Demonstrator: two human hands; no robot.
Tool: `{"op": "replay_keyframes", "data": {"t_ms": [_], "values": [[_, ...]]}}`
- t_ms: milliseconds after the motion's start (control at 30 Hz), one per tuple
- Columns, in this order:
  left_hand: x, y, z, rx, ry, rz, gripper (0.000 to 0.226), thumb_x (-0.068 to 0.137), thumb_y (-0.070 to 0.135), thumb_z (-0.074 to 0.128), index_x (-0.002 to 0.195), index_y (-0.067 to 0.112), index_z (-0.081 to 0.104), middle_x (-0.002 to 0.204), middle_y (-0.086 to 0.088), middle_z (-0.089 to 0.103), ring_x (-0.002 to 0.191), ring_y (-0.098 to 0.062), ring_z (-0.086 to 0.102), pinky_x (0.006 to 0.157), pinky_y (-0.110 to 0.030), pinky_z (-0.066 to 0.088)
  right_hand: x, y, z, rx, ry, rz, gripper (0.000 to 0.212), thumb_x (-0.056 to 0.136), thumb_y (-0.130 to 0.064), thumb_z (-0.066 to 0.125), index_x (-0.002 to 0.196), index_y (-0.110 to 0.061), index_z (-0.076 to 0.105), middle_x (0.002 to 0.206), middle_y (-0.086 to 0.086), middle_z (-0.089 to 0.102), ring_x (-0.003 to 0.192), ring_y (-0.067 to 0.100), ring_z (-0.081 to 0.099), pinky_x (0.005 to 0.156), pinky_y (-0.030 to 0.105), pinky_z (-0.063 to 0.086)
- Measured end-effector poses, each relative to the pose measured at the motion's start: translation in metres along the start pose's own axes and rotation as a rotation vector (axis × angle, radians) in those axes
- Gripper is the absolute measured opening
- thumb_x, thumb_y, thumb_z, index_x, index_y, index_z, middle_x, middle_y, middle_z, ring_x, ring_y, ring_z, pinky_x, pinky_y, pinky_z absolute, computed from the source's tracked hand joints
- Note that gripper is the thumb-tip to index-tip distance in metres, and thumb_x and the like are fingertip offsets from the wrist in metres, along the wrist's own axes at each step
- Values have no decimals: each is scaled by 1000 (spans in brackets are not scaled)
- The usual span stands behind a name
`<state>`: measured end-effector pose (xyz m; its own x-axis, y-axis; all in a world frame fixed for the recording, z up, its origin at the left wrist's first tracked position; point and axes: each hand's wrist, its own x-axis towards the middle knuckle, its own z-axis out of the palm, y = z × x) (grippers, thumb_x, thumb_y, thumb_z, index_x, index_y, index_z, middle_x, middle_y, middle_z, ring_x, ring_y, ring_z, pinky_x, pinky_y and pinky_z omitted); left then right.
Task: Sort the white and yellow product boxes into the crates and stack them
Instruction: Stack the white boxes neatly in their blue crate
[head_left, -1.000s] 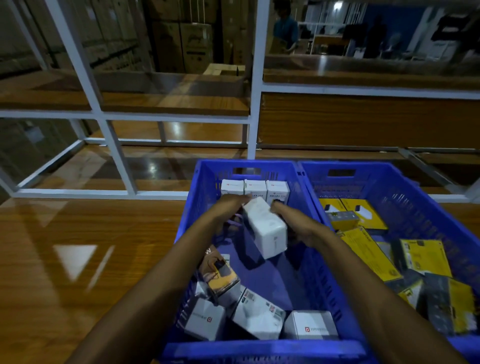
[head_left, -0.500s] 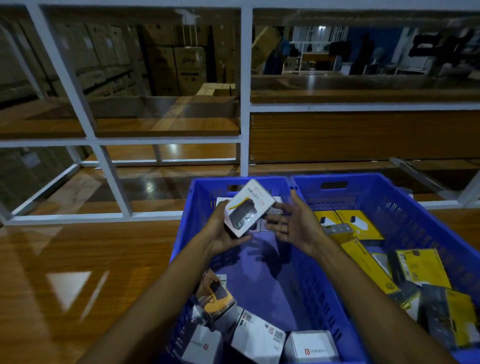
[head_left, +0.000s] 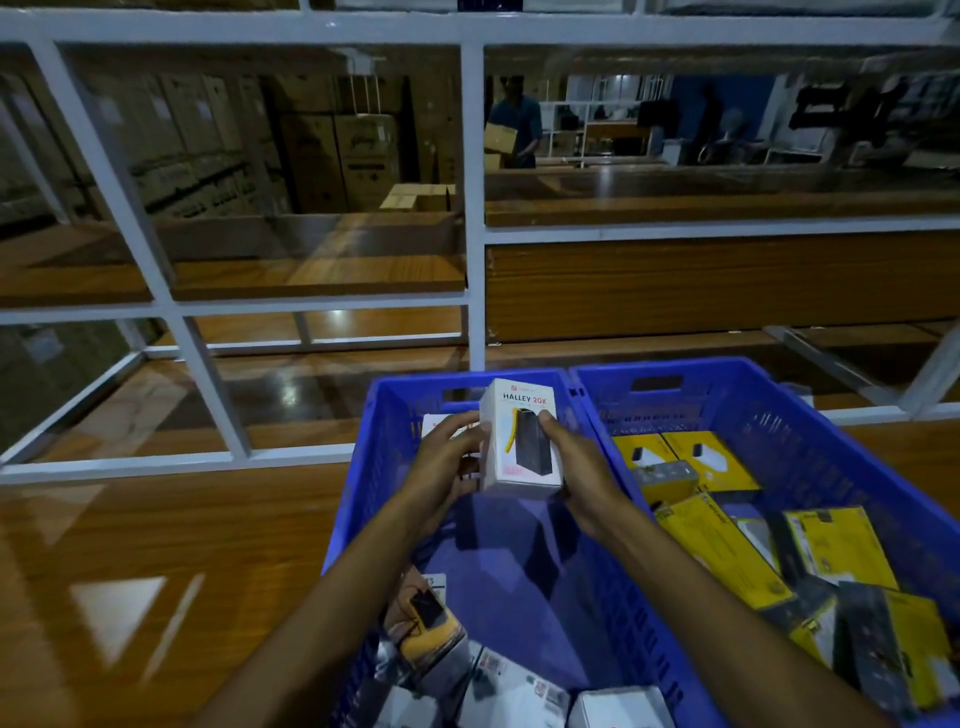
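**Standing a white box into the far row**

Loose white boxes (head_left: 514, 691) lie jumbled at the near end of the left crate (head_left: 358, 499). Above its bare middle, the left hand (head_left: 441, 467) and right hand (head_left: 576, 473) are both closed on the sides of one upright white box (head_left: 522, 441). It is best lowered square, snug beside the row (head_left: 434, 423) at the far wall. Yellow boxes (head_left: 722, 551) fill the right crate (head_left: 810, 441).
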<state>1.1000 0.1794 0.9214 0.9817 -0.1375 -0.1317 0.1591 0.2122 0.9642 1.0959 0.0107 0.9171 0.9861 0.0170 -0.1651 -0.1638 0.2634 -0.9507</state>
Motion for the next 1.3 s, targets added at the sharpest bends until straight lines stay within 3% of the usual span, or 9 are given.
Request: {"op": "replay_keyframes", "data": {"t_ms": [300,433,567,700,867,967,1067,1233,1300], "values": [[4,-1,0,-67,43,31,40,95,16,59,133,28,52,117,-15,68,106,-34,68,85,-51,58,-6,0,3,-23,-75,41,35,92,-42,57,121,-23,67,105,6,75,86,20,69,69,33,53],[6,-2,-4,-244,21,-58,38,98,9,38,132,11,56,120,-21,67,114,-40,63,100,-57,48,-8,11,10,-346,-57,-298,56,83,-20,71,136,-22,53,116,3,69,100,16,69,71,25,56],[3,-2,-5,-288,48,-145,40,94,5,32,125,4,57,111,-21,71,101,-34,66,97,-52,49,-16,24,20,-929,141,-581,96,80,-44,76,157,-17,25,133,-3,52,119,14,51,90,28,49],[7,-3,-7,-321,115,-187,41,94,11,34,121,1,63,129,-27,61,120,-40,56,112,-56,36,-25,28,30,-1133,234,-864,95,77,-44,77,153,-10,33,132,6,58,118,24,53,90,35,51],[4,-3,-8,-334,137,-151,36,100,21,39,119,6,66,117,-21,69,115,-35,63,105,-52,45,-26,33,34,-1225,271,-985,96,72,-41,81,150,-7,37,130,7,61,114,25,55,91,36,49],[3,-2,-7,-267,132,-124,35,96,14,38,116,6,66,112,-20,71,109,-35,66,99,-51,50,-24,33,31,-1136,234,-887,90,78,-42,75,152,-9,35,133,7,57,119,23,52,96,34,47],[0,2,-3,-182,110,-67,29,89,4,40,98,11,67,93,-12,72,88,-27,67,83,-45,55,-21,28,25,-870,201,-679,73,82,-39,69,147,-20,41,123,-2,56,108,13,56,81,25,52],[-4,5,0,-185,40,34,31,94,25,54,119,14,68,112,-15,71,99,-31,68,91,-49,52,-15,10,21,-157,186,-299,21,85,-24,53,94,-12,66,88,4,69,81,24,65,64,31,51],[-4,6,-2,-213,30,61,40,84,32,64,117,12,70,112,-15,71,101,-32,68,94,-50,50,-15,3,19,165,121,-64,22,94,-20,45,91,-9,63,84,11,66,78,26,62,65,36,50]]}}
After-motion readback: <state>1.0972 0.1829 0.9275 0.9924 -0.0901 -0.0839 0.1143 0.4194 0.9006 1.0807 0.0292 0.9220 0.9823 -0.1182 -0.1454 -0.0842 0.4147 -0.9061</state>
